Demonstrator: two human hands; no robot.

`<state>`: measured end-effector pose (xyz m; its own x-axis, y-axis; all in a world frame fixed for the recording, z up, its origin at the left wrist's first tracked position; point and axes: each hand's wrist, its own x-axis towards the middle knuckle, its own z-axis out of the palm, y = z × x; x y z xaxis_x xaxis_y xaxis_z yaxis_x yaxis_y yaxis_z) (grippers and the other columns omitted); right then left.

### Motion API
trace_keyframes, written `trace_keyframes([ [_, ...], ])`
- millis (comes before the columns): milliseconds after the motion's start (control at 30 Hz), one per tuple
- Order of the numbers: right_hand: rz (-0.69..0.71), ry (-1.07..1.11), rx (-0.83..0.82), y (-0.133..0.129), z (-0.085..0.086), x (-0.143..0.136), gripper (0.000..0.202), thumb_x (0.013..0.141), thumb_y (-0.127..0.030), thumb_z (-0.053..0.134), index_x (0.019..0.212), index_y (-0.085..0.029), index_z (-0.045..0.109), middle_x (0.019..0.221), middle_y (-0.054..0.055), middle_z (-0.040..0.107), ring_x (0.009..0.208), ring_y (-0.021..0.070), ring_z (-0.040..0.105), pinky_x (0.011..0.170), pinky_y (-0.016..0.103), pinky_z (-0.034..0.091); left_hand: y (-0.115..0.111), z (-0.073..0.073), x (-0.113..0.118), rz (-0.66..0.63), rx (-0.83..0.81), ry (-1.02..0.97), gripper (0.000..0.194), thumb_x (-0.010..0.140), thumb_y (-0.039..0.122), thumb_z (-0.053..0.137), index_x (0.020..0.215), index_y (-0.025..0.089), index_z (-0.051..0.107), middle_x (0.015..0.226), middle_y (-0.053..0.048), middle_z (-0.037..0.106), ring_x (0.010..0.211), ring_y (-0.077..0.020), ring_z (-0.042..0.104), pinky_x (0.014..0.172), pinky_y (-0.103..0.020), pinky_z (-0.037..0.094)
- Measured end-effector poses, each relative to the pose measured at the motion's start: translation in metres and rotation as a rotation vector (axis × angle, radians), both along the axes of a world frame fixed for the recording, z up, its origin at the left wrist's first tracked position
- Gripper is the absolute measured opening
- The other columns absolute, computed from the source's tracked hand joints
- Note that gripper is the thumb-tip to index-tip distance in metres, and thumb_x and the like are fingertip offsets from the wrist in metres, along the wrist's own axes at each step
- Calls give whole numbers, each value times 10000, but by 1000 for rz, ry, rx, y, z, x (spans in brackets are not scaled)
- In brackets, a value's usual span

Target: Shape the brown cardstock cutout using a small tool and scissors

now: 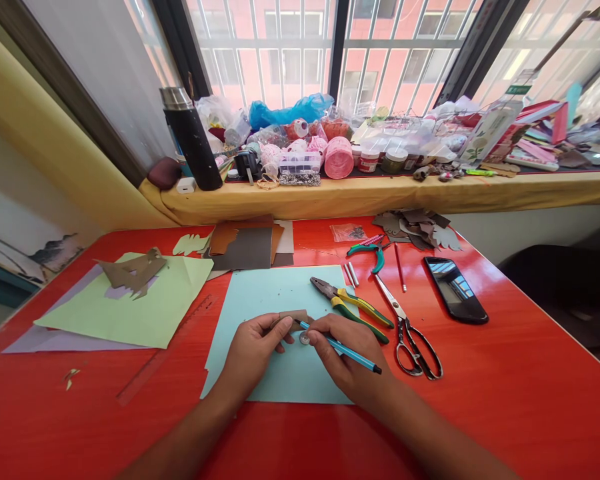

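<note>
My left hand is closed on a small brown piece, pinched between thumb and fingers above a light-blue sheet. In my right hand is a blue pen with a black end, slanting down to the right. The pen's other end reaches the brown piece near my left thumb. A small round, shiny, clear-looking thing shows at my right fingertips; how it is held is unclear. Just beyond my right hand, pliers with green-and-yellow handles lie partly on the sheet.
Scissors, a black phone, a red pencil and green-handled pliers lie to the right. Pale green paper with brown scraps and a clear ruler are left. A black flask stands on the crowded sill.
</note>
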<state>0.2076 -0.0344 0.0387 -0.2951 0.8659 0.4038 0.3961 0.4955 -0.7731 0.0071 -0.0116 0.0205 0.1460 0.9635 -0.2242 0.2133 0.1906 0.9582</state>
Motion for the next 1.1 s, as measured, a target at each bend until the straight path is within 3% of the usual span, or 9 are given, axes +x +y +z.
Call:
trace_keyframes([
  [767,33,-66,66,1,0,0,153,1048,-234,523,978,-245,658,831,24,722,727,184,644,686,295,434,-1,2,2,2,14,54,401,898,560,662,957,197,824,719,-23,717,657,-175,562,668,-277,481],
  [1100,12,-78,30,-1,-3,-1,208,1071,-289,484,947,-230,639,796,22,695,706,171,628,669,278,424,-3,6,4,-6,29,90,405,884,554,654,941,187,816,736,-28,725,678,-187,581,668,-280,496],
])
